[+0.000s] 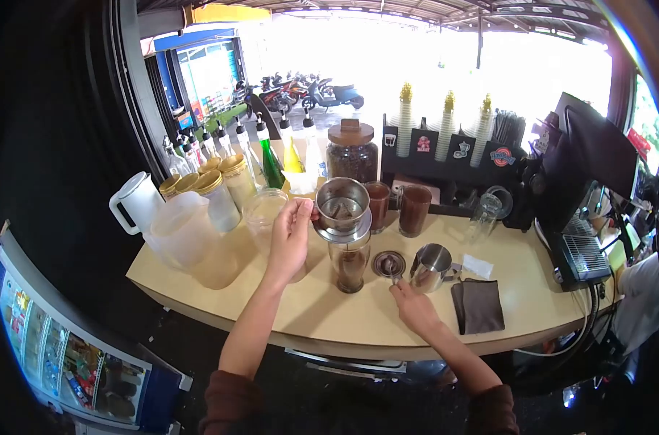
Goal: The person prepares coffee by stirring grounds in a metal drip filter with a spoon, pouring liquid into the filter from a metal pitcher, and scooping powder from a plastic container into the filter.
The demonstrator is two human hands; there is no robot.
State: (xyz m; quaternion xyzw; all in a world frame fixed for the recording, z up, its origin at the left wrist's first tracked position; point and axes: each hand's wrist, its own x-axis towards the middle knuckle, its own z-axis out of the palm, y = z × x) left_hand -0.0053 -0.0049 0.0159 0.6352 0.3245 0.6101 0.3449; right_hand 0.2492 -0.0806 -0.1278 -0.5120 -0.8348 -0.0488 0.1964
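Two hands of mine are busy: the left [289,241] pinches the near side of a metal drip filter [342,209], holding it just beyond the fingertips and above a tall glass [350,268]. My right hand [418,309] has its fingers closed on a thin handle, probably a small spoon's [394,277], reaching over a round dark dish [384,257] ahead, while a steel pitcher [429,267] stands just beyond that hand and a folded dark cloth [479,307] lies to its right.
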